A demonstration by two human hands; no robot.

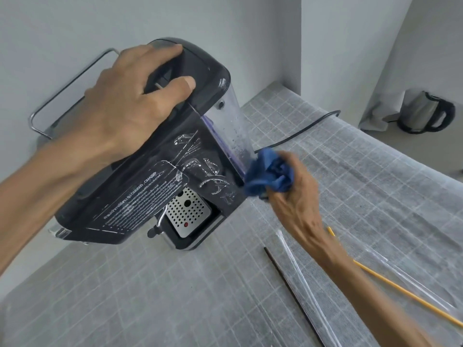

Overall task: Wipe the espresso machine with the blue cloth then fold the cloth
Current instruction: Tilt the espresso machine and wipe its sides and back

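Note:
A black espresso machine stands on the grey checked tablecloth, seen from above with white printed text on its side and a perforated metal drip tray at its foot. My left hand grips the dark lid on top of the machine, fingers and thumb curled over its edge. My right hand clutches the bunched blue cloth and presses it against the machine's lower right corner, beside the clear water tank. The right hand is blurred.
A black power cord runs back from the machine. A dark stick, a yellow stick and clear plastic lie on the cloth at the front right. A steel kettle stands in the far right corner. White walls close behind.

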